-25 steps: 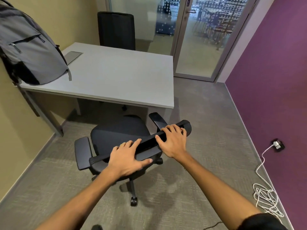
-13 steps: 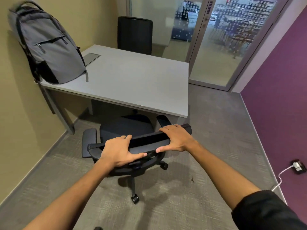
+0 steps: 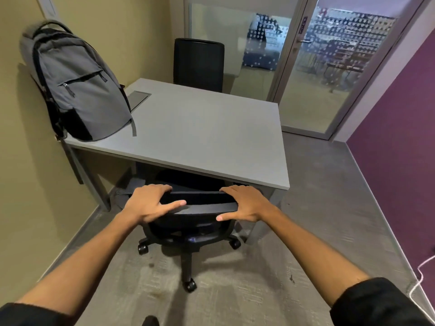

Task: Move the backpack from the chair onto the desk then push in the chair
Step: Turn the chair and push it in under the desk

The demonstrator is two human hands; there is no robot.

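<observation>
A grey backpack (image 3: 77, 90) stands upright on the near left corner of the grey desk (image 3: 211, 137), leaning against the yellow wall. The black office chair (image 3: 197, 212) is in front of me with its seat mostly under the desk's front edge; its wheeled base shows on the carpet. My left hand (image 3: 150, 203) grips the left end of the chair's backrest top, fingers over the front and thumb behind. My right hand (image 3: 244, 203) grips the right end the same way.
A second black chair (image 3: 199, 64) stands at the desk's far side. A glass door (image 3: 339, 67) is beyond it. The purple wall (image 3: 400, 137) is on the right, with a white cable (image 3: 421, 276) on the floor by it. A desk leg (image 3: 94, 184) stands at the left.
The chair has rolled forward and turned square to the desk, its seat going under the top. Both hands stayed on the backrest and I have stepped closer to the desk.
</observation>
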